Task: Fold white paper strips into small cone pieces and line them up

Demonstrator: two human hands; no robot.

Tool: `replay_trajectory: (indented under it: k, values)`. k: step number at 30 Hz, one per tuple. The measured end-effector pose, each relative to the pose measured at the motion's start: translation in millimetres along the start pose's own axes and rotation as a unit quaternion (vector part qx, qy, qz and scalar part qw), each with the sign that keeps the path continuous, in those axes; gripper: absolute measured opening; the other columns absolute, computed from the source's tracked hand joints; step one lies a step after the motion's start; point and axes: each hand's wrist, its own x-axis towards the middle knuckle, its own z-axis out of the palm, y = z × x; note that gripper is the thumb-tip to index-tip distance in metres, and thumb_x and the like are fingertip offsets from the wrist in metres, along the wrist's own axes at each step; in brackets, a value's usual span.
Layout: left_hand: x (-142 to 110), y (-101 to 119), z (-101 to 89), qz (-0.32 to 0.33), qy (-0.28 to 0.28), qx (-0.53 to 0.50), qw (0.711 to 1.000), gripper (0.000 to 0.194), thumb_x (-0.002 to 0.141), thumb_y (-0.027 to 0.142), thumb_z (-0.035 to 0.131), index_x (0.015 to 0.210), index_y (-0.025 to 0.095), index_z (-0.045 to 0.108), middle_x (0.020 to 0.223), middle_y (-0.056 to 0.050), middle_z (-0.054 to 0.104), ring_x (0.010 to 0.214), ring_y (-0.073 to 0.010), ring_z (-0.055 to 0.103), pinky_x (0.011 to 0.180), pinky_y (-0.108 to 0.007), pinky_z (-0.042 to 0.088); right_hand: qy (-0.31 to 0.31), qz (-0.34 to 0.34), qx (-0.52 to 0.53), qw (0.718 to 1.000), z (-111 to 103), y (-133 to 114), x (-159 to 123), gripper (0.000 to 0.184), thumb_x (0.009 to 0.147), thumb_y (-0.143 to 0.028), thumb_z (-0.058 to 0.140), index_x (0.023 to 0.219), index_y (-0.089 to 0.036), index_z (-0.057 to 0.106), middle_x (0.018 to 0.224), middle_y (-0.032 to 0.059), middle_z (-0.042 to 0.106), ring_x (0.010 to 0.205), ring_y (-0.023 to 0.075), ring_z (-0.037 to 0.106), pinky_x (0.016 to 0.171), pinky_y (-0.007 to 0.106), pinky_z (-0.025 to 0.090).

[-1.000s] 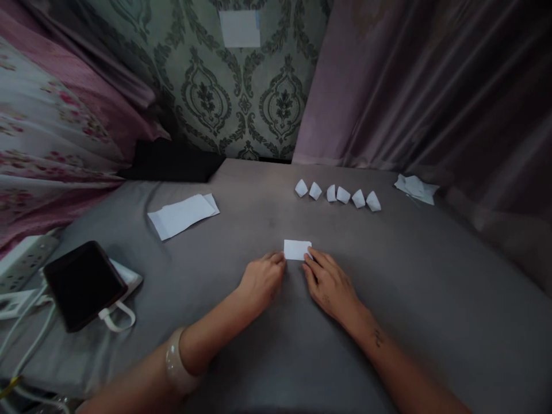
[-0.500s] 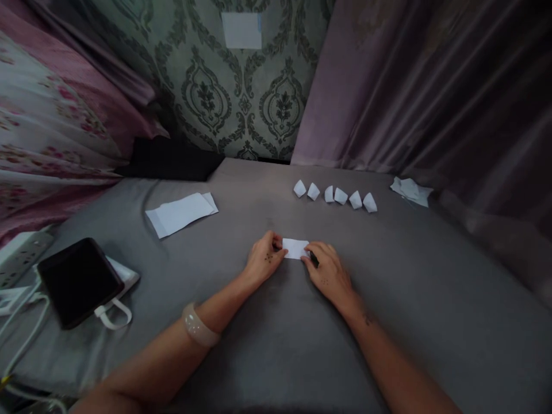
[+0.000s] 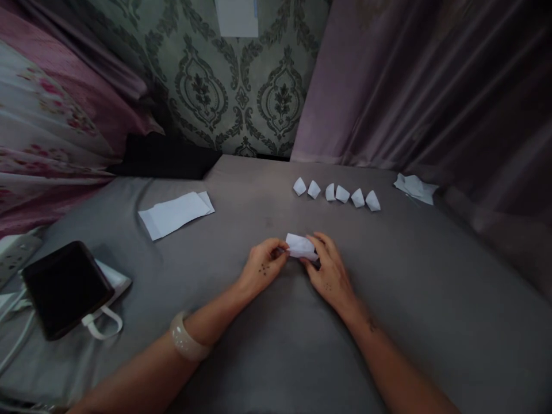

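Note:
A small folded piece of white paper [image 3: 301, 246] is held between my two hands over the grey cloth. My left hand [image 3: 264, 265] pinches its left edge between thumb and fingers. On the opposite side, my right hand [image 3: 328, 269] grips the right end, thumb below and fingers above. The paper looks tilted, with a fold line along it. Beyond my hands stands a row of several small folded white paper shapes [image 3: 314, 190], none of them touched.
Flat white paper sheets [image 3: 176, 214] lie at the left. Crumpled paper scraps [image 3: 416, 187] are at the far right. A black tablet-like device [image 3: 66, 290] with a white cable [image 3: 106, 328] rests near a power strip [image 3: 19, 253]. Black fabric [image 3: 166, 158] lies at the back left.
The paper was lying flatter between my fingers; now it is tilted and its fold shows. My right fingers have spread over its right end. The view has shifted slightly.

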Motion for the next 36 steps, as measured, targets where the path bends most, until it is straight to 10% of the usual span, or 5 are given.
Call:
replay_trajectory:
  k: [7,16,25,36]
  values:
    - [-13,8,-6.7,0.228,-0.01,0.175,0.958,0.027,0.09,0.013,0.041,0.11,0.02,0.058,0.114,-0.007,0.065,0.101,-0.016,0.063,0.088,-0.028,0.05,0.057,-0.104,-0.049,0.992,-16,-16,2,0.025,0.089,-0.013,0.05,0.103,-0.022,0.069,0.105,0.0091,0.059,0.09,0.0209,0.051,0.082,0.037,0.046]
    - [-6,-7,-10.7,0.179,-0.055,0.166,0.968,0.046,0.081,0.004,0.04,0.125,0.016,0.049,0.137,-0.012,0.05,0.121,-0.0194,0.053,0.102,-0.035,0.046,0.007,-0.131,-0.092,0.987,-9,-9,5,0.032,0.09,-0.009,0.045,0.106,-0.022,0.069,0.105,0.0078,0.066,0.094,0.021,0.054,0.08,0.036,0.043]
    - [-20,14,-9.1,0.178,-0.133,0.366,0.903,0.037,0.083,0.008,0.041,0.117,0.01,0.055,0.126,-0.015,0.057,0.117,-0.0282,0.05,0.097,-0.043,0.044,-0.072,-0.122,-0.11,0.984,-5,-9,0,0.026,0.089,-0.009,0.049,0.103,-0.021,0.068,0.118,0.0053,0.065,0.116,0.0233,0.049,0.098,0.043,0.036]
    - [-13,11,-8.0,0.098,-0.046,0.328,0.938,0.019,0.089,0.025,0.051,0.101,0.022,0.065,0.107,-0.006,0.065,0.097,-0.0239,0.052,0.078,-0.039,0.037,-0.095,-0.055,-0.084,0.99,-10,-11,0,0.025,0.092,-0.019,0.049,0.108,-0.024,0.068,0.11,0.0063,0.067,0.098,0.0216,0.055,0.081,0.038,0.041]
